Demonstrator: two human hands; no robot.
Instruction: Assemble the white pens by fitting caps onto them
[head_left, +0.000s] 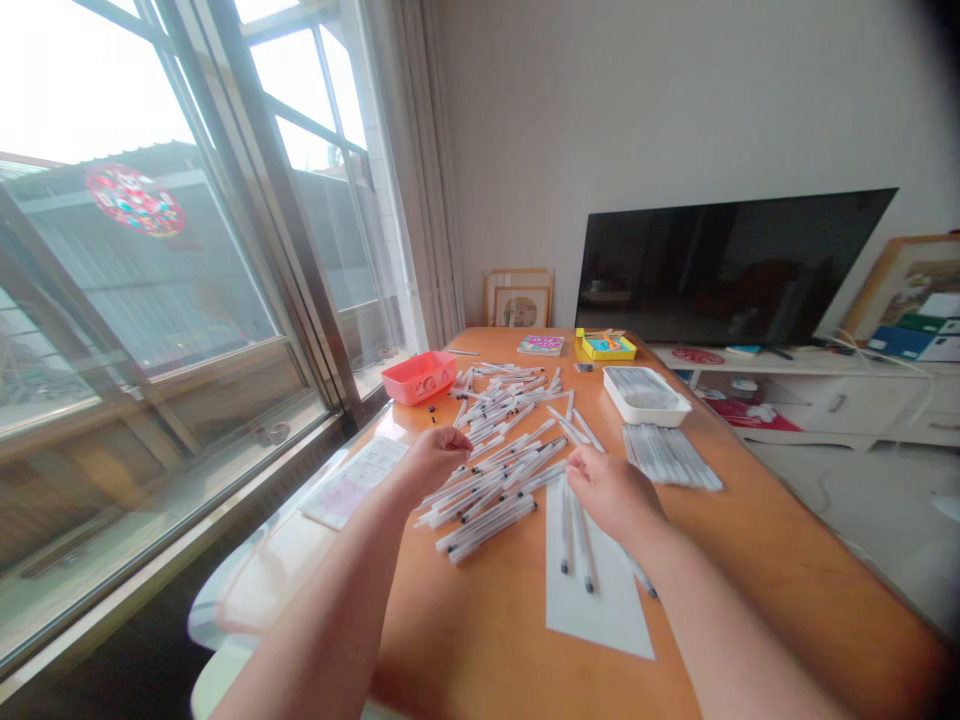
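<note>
Orange-brown wood of the worktop (487, 640) carries everything. The hands are the hard part to read, because both are seen from the back with the fingers (459, 442) curled under and away from the camera. The left hand (433, 462) rests on the near left edge of the pile of pens (499, 440), and I cannot tell whether it grips one. The right hand (611, 492) bends over the top edge of a white sheet of paper (600, 610). Its hold cannot be made out either.

These pens are thin, with pale barrels and dark tips. They lie criss-cross in a loose heap in the middle of the worktop, between the hands and beyond them. Two more lie side by side on the sheet, dark ends towards the camera. Another is half hidden under the right wrist.

Beyond the right hand, a white tray (649, 413) holds what look like more of them, too blurred to be sure. A neat row of pens (671, 457) lies just beside it. By the window, a red basket (414, 386) stands with its contents out of sight.
</note>
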